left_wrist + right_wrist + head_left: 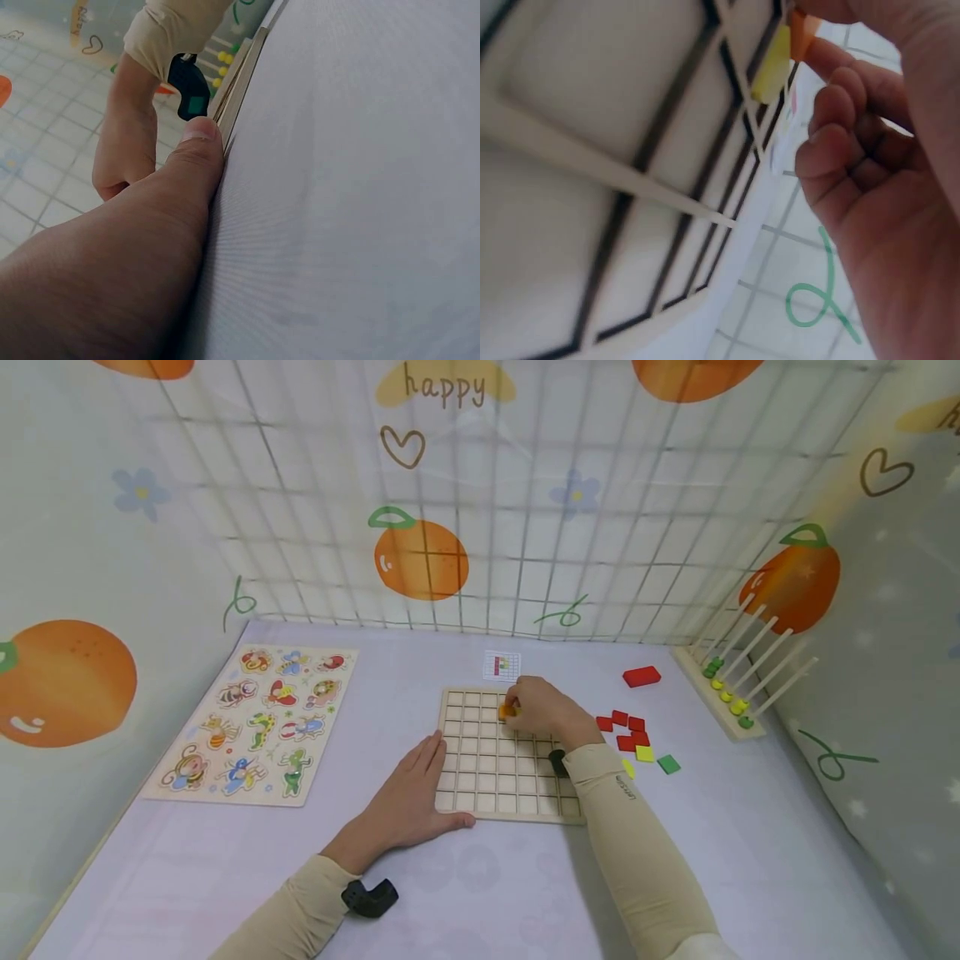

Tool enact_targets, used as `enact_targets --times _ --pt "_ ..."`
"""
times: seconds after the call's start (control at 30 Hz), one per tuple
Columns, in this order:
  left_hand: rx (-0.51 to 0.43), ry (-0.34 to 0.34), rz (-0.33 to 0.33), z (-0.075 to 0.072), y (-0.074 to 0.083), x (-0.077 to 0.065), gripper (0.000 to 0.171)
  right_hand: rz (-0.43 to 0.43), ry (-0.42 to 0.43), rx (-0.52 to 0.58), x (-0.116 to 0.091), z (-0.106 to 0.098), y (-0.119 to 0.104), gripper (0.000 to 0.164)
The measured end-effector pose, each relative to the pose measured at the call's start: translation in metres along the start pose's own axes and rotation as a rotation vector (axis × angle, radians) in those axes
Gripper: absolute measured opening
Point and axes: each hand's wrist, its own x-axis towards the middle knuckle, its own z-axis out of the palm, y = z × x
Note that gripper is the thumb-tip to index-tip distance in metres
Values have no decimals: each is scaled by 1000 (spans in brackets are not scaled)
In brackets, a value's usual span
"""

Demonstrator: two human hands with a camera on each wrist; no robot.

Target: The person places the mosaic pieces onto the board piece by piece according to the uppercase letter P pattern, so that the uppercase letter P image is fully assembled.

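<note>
A wooden grid board lies on the table in front of me. My left hand rests flat along its left side, fingers straight and thumb at the front edge. At the far part of the grid, my right hand pinches a small orange tile between thumb and finger. A yellow tile shows right beside it at the grid in the right wrist view. Behind the board lies a small printed pattern card with coloured squares.
Right of the board lie several red tiles, a yellow tile and a green tile. A red block lies farther back. A peg rack with beads stands far right; an insect puzzle board lies left.
</note>
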Motion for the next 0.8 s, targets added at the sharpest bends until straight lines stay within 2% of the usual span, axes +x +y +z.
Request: enact_targets --times 0.6,0.8 --pt "-5 -3 -2 0 0 1 131 28 -52 -19 3 -7 -8 21" --pt "-12 -8 -7 -1 1 0 130 59 -53 15 0 -8 -10 21"
